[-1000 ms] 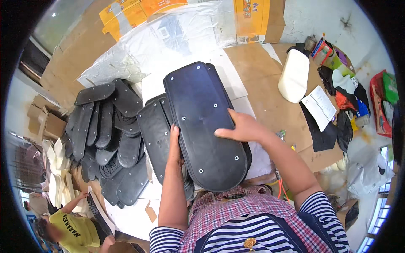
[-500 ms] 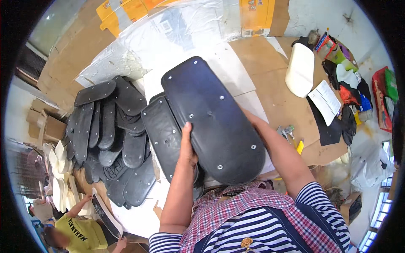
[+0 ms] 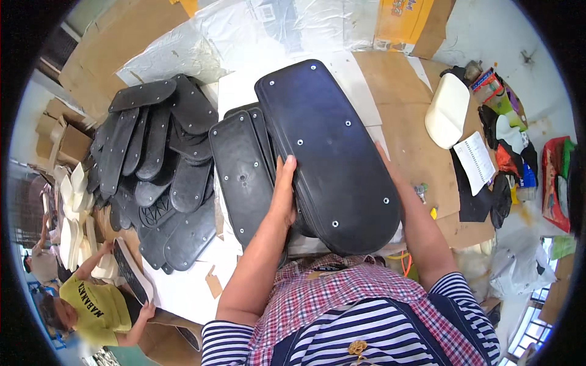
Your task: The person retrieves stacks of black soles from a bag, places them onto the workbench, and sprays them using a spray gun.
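Observation:
A long black panel (image 3: pixel 332 171) with a rounded near end and several small metal inserts lies tilted between my hands, above the table. Layered edges along its left side suggest more panels beneath. My left hand (image 3: pixel 283 192) grips its left edge, thumb on top. My right hand (image 3: pixel 386 160) is at the far side edge, its fingers mostly hidden behind the panel. Just left of it lies a stack of similar black panels (image 3: pixel 239 183), partly under my left forearm. Farther left, a large heap of black panels (image 3: pixel 155 137) overlaps in many directions.
On the right are a cream foam pad (image 3: pixel 447 113), a spiral notebook (image 3: pixel 475 161) and a red bag (image 3: pixel 555 177). Cardboard (image 3: pixel 409 131) covers the table. At lower left, a person in a yellow shirt (image 3: pixel 101 302) handles a black-and-white panel (image 3: pixel 132 271) near cream pads (image 3: pixel 73 213).
The held panel and both hands sit slightly higher and farther right in the view. The whole scene has shifted as my head moved. The person at lower left has moved the panel they hold.

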`<state>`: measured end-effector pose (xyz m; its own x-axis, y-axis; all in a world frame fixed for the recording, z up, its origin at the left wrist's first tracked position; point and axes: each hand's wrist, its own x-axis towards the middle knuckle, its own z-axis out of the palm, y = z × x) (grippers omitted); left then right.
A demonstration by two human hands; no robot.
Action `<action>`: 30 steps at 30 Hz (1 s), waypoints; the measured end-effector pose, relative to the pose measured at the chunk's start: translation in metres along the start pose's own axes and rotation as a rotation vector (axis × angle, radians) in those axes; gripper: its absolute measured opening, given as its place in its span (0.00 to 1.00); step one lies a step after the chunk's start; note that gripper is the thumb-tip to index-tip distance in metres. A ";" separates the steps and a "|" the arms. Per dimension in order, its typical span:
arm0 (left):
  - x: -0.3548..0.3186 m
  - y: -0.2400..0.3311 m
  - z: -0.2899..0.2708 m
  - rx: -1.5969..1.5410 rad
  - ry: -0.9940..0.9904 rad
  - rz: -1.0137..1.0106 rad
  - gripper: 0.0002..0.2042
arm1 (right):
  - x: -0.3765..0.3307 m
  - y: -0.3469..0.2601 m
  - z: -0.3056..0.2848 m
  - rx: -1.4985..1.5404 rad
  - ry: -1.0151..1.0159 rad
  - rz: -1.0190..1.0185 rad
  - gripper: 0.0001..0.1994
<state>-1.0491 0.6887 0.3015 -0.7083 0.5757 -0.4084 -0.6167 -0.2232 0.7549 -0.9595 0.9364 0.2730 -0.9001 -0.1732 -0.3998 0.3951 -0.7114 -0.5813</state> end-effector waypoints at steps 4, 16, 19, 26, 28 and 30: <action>-0.028 -0.005 0.006 0.054 0.108 0.047 0.41 | -0.051 0.040 -0.045 -0.356 0.426 -0.197 0.35; -0.145 -0.020 0.002 -0.662 -0.096 0.407 0.26 | -0.154 -0.005 -0.016 -0.646 0.754 -0.730 0.13; -0.178 -0.030 0.004 -0.639 -0.112 0.436 0.29 | -0.168 -0.004 0.058 -0.651 0.568 -1.028 0.10; -0.258 -0.037 0.025 -0.521 -0.130 0.491 0.40 | -0.151 0.093 0.208 -1.069 -0.569 -0.800 0.15; -0.293 -0.053 0.019 -0.405 -0.050 0.463 0.43 | -0.149 0.142 0.235 -1.088 -0.669 -0.722 0.18; -0.333 -0.073 0.002 -0.315 0.038 0.522 0.45 | -0.146 0.199 0.258 -1.183 -0.797 -0.784 0.16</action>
<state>-0.7674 0.5148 0.3833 -0.9526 0.3003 -0.0480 -0.2526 -0.6936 0.6747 -0.7973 0.6445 0.3990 -0.6506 -0.5973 0.4689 -0.6062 0.0366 -0.7945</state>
